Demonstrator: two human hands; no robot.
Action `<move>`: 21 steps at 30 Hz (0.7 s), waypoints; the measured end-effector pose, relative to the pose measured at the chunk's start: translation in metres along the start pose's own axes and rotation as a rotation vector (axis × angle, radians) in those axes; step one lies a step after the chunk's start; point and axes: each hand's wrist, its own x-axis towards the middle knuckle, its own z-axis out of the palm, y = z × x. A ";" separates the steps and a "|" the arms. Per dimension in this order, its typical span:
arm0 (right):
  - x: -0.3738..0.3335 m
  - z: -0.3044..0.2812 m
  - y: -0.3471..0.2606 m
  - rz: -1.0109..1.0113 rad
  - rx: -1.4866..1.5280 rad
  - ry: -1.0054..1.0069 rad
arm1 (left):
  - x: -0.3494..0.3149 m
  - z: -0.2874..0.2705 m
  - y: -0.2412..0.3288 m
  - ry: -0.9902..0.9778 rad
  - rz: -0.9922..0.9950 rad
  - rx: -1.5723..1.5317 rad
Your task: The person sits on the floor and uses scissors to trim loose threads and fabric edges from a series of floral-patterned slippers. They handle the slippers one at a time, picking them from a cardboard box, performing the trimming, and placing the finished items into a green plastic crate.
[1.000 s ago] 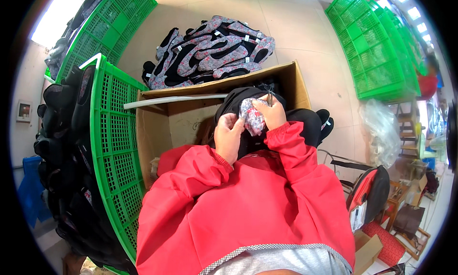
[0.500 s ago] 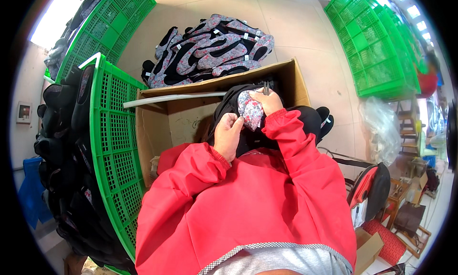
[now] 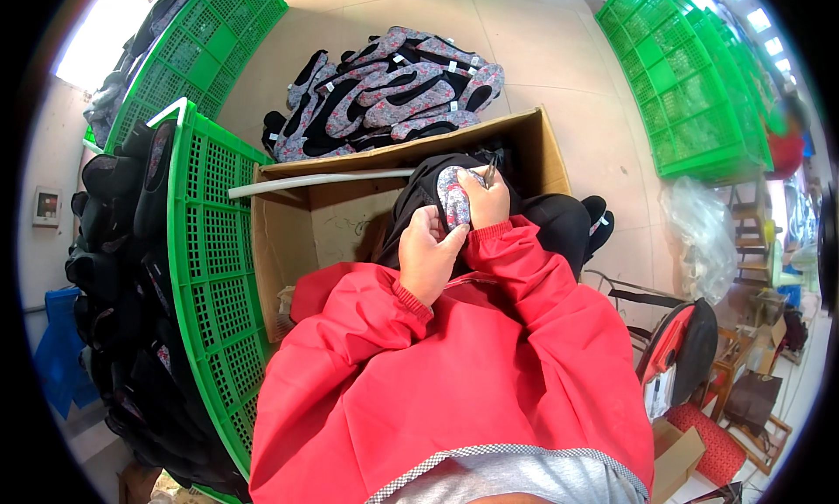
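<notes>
A person in a red smock [image 3: 463, 355] is holding a flowered cloth piece [image 3: 456, 202] in front of the body, at an open cardboard box [image 3: 286, 272]. The right hand [image 3: 483, 200] is closing on its upper part, thumb pressing the face, seemingly to steady it. A dark pointed tool [image 3: 491, 168] is poking up from that same hand, probably being kept there to leave the left free. The left hand [image 3: 426, 252] is half closing at the piece's lower end; whether it is pinching cloth, one cannot tell. Beyond the box, flowered slippers [image 3: 406, 106] are lying heaped on the floor [image 3: 559, 76], perhaps for easy reach. White tags [image 3: 454, 68] are showing on several, their print too small for reading; no brand is standing out.
</notes>
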 end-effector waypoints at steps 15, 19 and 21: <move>-0.010 -0.008 0.008 -0.054 0.109 0.035 | 0.017 -0.022 0.001 -0.236 -0.319 -0.499; -0.012 -0.009 0.009 -0.081 0.072 0.043 | 0.018 -0.027 0.001 -0.225 -0.427 -0.560; -0.014 -0.009 0.007 -0.087 0.055 0.045 | 0.018 -0.026 -0.002 -0.214 -0.427 -0.557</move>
